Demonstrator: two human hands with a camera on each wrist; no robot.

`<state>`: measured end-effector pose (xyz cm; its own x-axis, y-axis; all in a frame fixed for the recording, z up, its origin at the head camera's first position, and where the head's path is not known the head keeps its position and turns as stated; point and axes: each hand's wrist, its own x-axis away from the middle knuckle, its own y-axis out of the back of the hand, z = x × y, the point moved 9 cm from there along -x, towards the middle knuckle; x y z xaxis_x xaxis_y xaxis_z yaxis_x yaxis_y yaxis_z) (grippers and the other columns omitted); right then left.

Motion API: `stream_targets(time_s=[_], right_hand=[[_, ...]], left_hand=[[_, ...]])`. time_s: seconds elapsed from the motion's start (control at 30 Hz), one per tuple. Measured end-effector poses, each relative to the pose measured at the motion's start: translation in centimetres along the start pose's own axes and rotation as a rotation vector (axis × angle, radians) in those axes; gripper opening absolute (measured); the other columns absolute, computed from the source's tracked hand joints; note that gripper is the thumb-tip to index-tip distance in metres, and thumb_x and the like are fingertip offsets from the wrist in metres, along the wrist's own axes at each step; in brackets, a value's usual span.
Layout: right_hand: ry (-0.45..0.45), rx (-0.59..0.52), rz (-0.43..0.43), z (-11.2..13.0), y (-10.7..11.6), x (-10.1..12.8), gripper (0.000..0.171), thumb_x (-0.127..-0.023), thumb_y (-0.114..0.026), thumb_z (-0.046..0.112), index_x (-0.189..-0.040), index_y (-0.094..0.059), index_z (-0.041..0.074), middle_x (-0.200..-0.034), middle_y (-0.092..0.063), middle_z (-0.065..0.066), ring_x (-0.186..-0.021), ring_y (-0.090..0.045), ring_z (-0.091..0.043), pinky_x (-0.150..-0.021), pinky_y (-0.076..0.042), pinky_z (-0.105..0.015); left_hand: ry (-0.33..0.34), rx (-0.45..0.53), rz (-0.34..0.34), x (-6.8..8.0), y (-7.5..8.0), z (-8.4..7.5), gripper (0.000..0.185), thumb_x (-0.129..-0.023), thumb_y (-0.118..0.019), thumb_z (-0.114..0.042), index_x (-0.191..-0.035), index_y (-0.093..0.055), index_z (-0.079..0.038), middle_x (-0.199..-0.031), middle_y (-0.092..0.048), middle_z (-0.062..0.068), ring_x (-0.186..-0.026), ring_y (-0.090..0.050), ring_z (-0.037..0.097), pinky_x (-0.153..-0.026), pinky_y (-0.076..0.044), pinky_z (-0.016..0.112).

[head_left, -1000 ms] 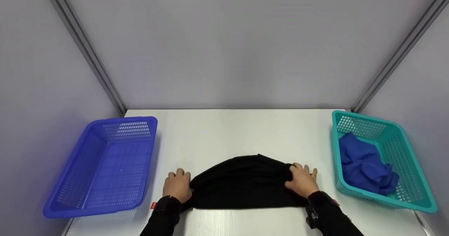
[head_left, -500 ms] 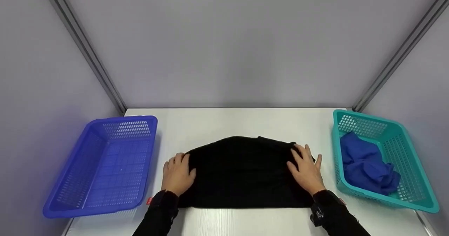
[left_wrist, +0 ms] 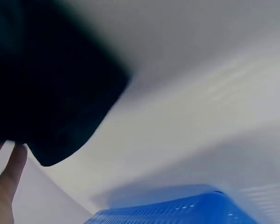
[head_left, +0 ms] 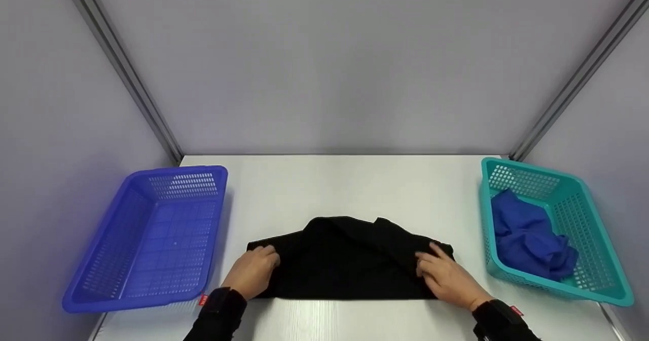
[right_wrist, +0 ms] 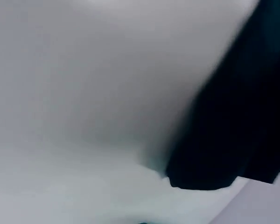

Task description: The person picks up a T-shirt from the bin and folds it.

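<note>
A black cloth (head_left: 350,265) lies across the front of the white table, its far edge bunched up in a low arch. At its left end my left hand (head_left: 253,270) pinches the fabric with curled fingers. My right hand (head_left: 451,280) grips the right end the same way, index finger stretched along the top. In the left wrist view the black cloth (left_wrist: 56,84) spreads above the table, with fingers (left_wrist: 11,172) at its lower edge. The right wrist view shows the other end of the cloth (right_wrist: 224,140), the hand almost wholly out of frame.
An empty blue plastic basket (head_left: 175,229) stands left of the cloth. To the right, a teal basket (head_left: 485,219) holds a crumpled blue cloth (head_left: 532,239). Grey panels (head_left: 345,67) enclose the white table (head_left: 345,184) at the back and sides.
The cloth's far edge first spread away from me, then came back toward me and bunched up. Both hands moved forward along its ends, then drew back, fingers going from spread to curled.
</note>
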<state>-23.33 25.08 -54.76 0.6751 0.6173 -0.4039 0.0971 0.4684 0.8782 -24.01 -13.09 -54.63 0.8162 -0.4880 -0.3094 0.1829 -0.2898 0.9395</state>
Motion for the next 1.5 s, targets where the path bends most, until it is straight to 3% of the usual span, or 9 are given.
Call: stream_targets(time_s=[0.17,0.33,0.5,0.67,0.8,1.03,1.17,1.33,1.5], right_hand=[[-0.350,-0.104,0.043,-1.8,-1.2,0.0,0.018,-0.095,-0.063,-0.001,-0.104,-0.066,0.014,-0.094,-0.069,0.007,-0.084,-0.066,-0.009,-0.076,-0.057,-0.036],[-0.553,-0.056,-0.045,-3.1,-1.4,-1.0,0.047,-0.097,-0.068,0.006,-0.141,-0.054,-0.001,-0.121,-0.065,-0.017,-0.101,-0.068,-0.030,-0.083,-0.056,-0.046],[-0.678,-0.057,0.030,-4.4,-2.7,-1.3,0.067,-0.095,-0.070,0.006,-0.152,-0.036,-0.009,-0.134,-0.050,-0.033,-0.113,-0.058,-0.050,-0.091,-0.051,-0.058],[-0.732,-0.015,0.067,-5.1,-3.3,-1.4,0.052,-0.093,-0.071,0.003,-0.140,-0.052,-0.009,-0.121,-0.054,-0.027,-0.109,-0.055,-0.045,-0.089,-0.048,-0.060],[-0.755,-0.029,0.083,-5.3,-3.6,-1.7,0.036,-0.097,-0.070,0.015,-0.126,-0.062,-0.005,-0.123,-0.062,-0.025,-0.117,-0.055,-0.047,-0.095,-0.044,-0.065],[-0.744,-0.121,-0.050,-5.7,-2.1,-2.7,0.020,-0.101,-0.066,0.018,-0.110,-0.061,0.001,-0.106,-0.070,-0.020,-0.099,-0.067,-0.040,-0.086,-0.051,-0.055],[-0.773,-0.181,-0.169,-6.5,0.2,-3.8,0.017,-0.101,-0.062,0.011,-0.113,-0.054,0.002,-0.104,-0.069,-0.025,-0.083,-0.069,-0.038,-0.073,-0.055,-0.048],[-0.866,-0.326,-0.215,-7.7,2.7,-5.3,0.020,-0.106,-0.057,0.017,-0.121,-0.055,0.005,-0.101,-0.066,-0.024,-0.052,-0.061,-0.025,-0.051,-0.053,-0.033],[-0.877,-0.311,-0.267,-8.0,5.9,-7.1,0.028,-0.107,-0.056,0.027,-0.125,-0.067,0.008,-0.095,-0.071,-0.020,-0.059,-0.062,-0.016,-0.057,-0.050,-0.026]], left_hand=[[0.057,0.023,0.118,0.8,-2.1,0.2,0.042,-0.076,-0.073,0.013,-0.108,-0.061,-0.010,-0.090,-0.066,0.004,-0.080,-0.063,0.024,-0.068,-0.053,0.043],[0.180,0.047,0.194,1.0,-3.4,0.7,0.059,-0.078,-0.076,0.013,-0.130,-0.057,-0.007,-0.106,-0.071,0.013,-0.093,-0.066,0.033,-0.078,-0.055,0.049],[0.201,0.016,0.163,0.7,-3.3,0.5,0.033,-0.083,-0.075,0.009,-0.110,-0.065,-0.004,-0.102,-0.070,0.011,-0.090,-0.063,0.031,-0.075,-0.055,0.048],[0.195,-0.001,0.142,0.7,-3.2,0.5,0.011,-0.087,-0.074,0.003,-0.092,-0.069,-0.006,-0.087,-0.064,0.007,-0.083,-0.060,0.029,-0.070,-0.054,0.047],[0.209,0.019,0.143,0.6,-3.1,0.8,0.009,-0.087,-0.076,-0.002,-0.088,-0.069,-0.007,-0.085,-0.063,0.006,-0.081,-0.059,0.028,-0.069,-0.054,0.047],[0.224,-0.013,0.031,0.0,-1.1,1.4,0.012,-0.084,-0.079,-0.003,-0.082,-0.067,-0.006,-0.082,-0.060,0.008,-0.077,-0.058,0.029,-0.065,-0.052,0.045],[0.313,-0.056,-0.075,-1.2,1.2,2.6,0.014,-0.081,-0.077,0.004,-0.083,-0.066,-0.004,-0.085,-0.057,0.009,-0.074,-0.058,0.030,-0.056,-0.051,0.043],[0.444,0.042,-0.154,-2.9,3.8,4.2,0.009,-0.087,-0.070,0.003,-0.086,-0.063,-0.003,-0.090,-0.056,0.010,-0.064,-0.063,0.038,-0.051,-0.052,0.050],[0.532,0.208,-0.255,-4.2,5.7,5.8,0.004,-0.088,-0.069,0.006,-0.089,-0.069,0.001,-0.088,-0.065,0.018,-0.073,-0.067,0.041,-0.064,-0.056,0.054]])
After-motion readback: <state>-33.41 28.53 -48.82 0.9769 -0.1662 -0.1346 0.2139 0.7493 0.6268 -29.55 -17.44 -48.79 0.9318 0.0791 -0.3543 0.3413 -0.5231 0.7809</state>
